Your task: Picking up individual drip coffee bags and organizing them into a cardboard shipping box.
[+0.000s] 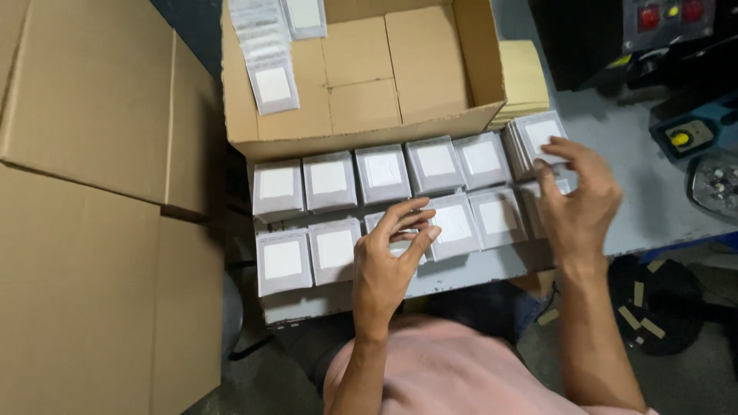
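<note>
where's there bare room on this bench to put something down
Bare grey table right of the packet stacks, before the black machine. Some free floor inside the open carton. Crowded: both packet rows under the left hand and right hand.

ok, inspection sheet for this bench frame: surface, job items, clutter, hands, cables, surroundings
surface: grey bench, mostly covered.
job items: two rows of small grey packets with white labels; open cardboard box behind, a few packets inside.
clutter: tan paper stack beside the box.
hands: left hand fingers on a front-row packet; right hand at the packet stack on the right end.
cables: nothing seen.
surroundings: flat cardboard sheets left; dark machine with red buttons right.
</note>
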